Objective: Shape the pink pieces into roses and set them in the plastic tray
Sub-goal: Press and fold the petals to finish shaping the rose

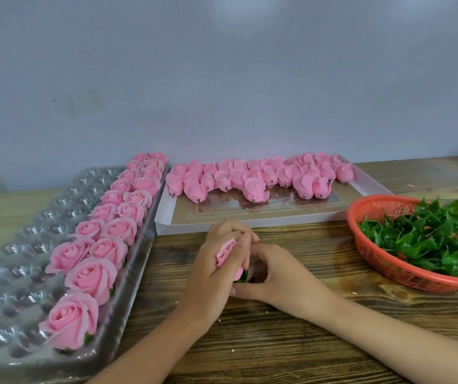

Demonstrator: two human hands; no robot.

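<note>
My left hand (214, 275) wraps around a pink rose piece (225, 254) over the wooden table, its fingers curled about the petals. My right hand (274, 275) pinches the base of the same piece, where a bit of green leaf (242, 277) shows. The clear plastic tray (14, 245) lies at the left. Several finished pink roses (95, 275) fill its two right-hand columns. Several unshaped pink pieces (252, 180) with short stems lie along the far side of a flat white cardboard box (164, 224).
An orange plastic basket (382, 266) full of green leaves (429, 239) stands at the right, close to my right forearm. A plain wall rises just behind the table. Small white crumbs dot the wood near my wrists.
</note>
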